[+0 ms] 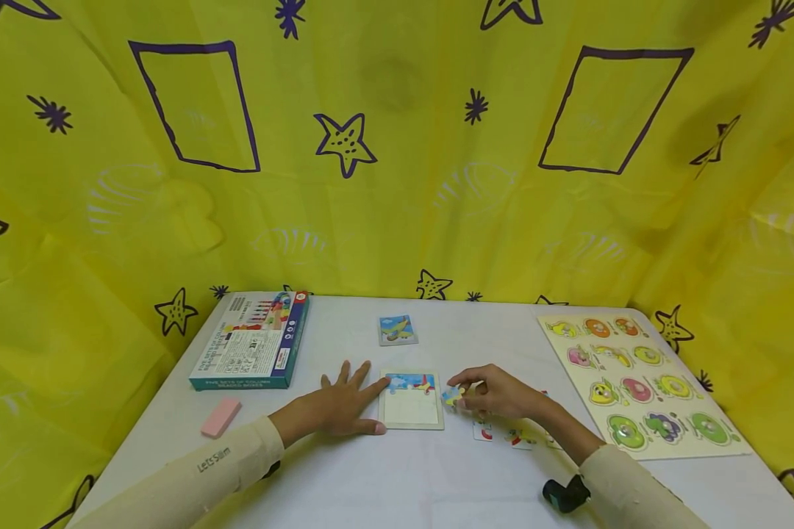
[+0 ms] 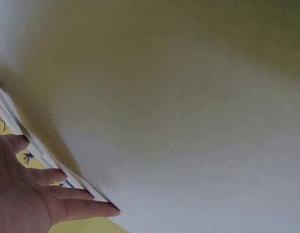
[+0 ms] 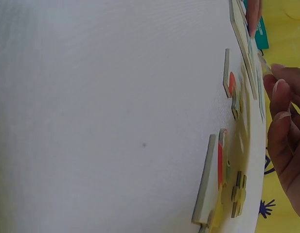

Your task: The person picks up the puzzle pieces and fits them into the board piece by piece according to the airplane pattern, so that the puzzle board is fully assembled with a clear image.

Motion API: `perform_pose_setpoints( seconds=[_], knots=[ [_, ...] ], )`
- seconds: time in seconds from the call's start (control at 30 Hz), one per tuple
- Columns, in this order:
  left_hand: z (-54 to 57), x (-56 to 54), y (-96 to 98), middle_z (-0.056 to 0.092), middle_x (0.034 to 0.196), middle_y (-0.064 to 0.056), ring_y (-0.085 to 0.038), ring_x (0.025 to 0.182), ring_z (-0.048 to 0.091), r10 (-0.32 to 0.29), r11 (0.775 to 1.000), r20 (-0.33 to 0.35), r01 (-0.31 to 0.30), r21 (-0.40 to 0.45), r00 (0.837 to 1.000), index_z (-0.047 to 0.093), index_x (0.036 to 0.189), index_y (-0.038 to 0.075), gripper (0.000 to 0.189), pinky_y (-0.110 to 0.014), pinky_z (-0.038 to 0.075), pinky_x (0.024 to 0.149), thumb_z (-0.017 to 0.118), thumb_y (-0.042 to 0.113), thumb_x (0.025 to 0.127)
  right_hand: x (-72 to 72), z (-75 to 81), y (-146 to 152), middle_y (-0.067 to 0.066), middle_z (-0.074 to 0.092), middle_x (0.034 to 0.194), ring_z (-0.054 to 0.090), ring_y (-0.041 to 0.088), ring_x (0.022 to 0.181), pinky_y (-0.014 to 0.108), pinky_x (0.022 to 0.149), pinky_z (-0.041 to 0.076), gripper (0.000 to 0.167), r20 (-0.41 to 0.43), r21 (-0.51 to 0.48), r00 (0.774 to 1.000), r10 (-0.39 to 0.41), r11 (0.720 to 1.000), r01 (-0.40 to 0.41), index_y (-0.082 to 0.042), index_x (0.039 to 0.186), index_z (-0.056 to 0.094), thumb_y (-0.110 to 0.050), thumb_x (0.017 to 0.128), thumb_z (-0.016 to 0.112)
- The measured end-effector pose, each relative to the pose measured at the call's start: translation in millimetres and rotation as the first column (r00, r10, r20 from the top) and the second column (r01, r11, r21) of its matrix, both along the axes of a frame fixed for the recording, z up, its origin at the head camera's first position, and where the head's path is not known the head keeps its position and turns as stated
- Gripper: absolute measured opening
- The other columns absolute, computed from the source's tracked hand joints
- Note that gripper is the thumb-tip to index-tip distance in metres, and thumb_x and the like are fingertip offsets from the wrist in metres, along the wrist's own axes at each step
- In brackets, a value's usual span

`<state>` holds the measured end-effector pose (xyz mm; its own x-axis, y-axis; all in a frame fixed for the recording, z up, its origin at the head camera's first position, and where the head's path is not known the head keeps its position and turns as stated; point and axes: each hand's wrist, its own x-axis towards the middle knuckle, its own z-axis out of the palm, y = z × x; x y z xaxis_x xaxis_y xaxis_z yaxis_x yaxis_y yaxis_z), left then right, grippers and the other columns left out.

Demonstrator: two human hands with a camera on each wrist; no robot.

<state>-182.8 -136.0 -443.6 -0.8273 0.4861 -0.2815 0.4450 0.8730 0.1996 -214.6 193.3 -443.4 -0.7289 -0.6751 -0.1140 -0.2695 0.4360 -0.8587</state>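
A small square puzzle tray (image 1: 409,411) lies on the white table, its top row filled with blue and red pieces and its lower part bare. My left hand (image 1: 340,406) lies at the tray's left side with fingers spread, the index fingertip on its upper left edge and the thumb near the lower left corner. Just right of the tray, my right hand (image 1: 496,391) pinches a blue and yellow jigsaw piece (image 1: 450,397) between thumb and fingers. Loose jigsaw pieces (image 1: 520,439) lie below the right hand, partly hidden by it; in the right wrist view several pieces (image 3: 238,194) show edge-on.
Behind the tray lies a small picture square (image 1: 398,335) with a yellow plane. At left are a flat box (image 1: 248,345) and a pink block (image 1: 221,417). A fruit puzzle board (image 1: 572,360) covers the right side. A yellow patterned curtain (image 1: 397,220) hangs behind.
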Motion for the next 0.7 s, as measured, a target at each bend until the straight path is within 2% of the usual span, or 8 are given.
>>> perform_pose_setpoints(
  seconds=[0.3, 0.5, 0.7],
  knots=[
    [-0.5, -0.6, -0.6, 0.019, 0.166, -0.019, -0.057, 0.148, 0.017, -0.006, 1.000, -0.011, 0.006, -0.002, 1.000, 0.028, 0.159, 0.028, 0.087, -0.079, 0.028, 0.104, 0.058, 0.070, 0.089, -1.3, -0.8, -6, 0.013, 0.060, 0.104, 0.052, 0.009, 0.059, 0.020, 0.057, 0.046, 0.037, -0.020, 0.002, 0.999, 0.027, 1.000, -0.027, 0.007, 0.132, 0.059, -0.005, 0.097, 0.064],
    [-0.6, -0.6, -0.2, 0.019, 0.167, -0.019, -0.057, 0.148, 0.016, -0.006, 1.000, -0.009, 0.006, -0.004, 1.000, 0.029, 0.159, 0.029, 0.086, -0.079, 0.028, 0.104, 0.057, 0.070, 0.089, -1.4, 0.0, -15, 0.011, 0.059, 0.101, 0.050, 0.006, 0.058, 0.019, 0.055, 0.046, 0.036, -0.038, -0.012, 0.999, 0.006, 1.000, -0.006, 0.007, 0.129, 0.060, -0.008, 0.097, 0.066],
    [2.0, 0.4, 0.5, 0.019, 0.166, -0.019, -0.058, 0.147, 0.016, -0.006, 1.000, -0.002, 0.006, 0.000, 1.000, 0.029, 0.159, 0.028, 0.086, -0.079, 0.028, 0.104, 0.057, 0.069, 0.089, -2.2, -2.5, -22, 0.012, 0.059, 0.101, 0.051, 0.006, 0.061, 0.019, 0.056, 0.044, 0.035, -0.018, -0.038, 1.000, -0.017, 0.999, 0.016, 0.007, 0.126, 0.061, -0.006, 0.095, 0.068]
  ],
)
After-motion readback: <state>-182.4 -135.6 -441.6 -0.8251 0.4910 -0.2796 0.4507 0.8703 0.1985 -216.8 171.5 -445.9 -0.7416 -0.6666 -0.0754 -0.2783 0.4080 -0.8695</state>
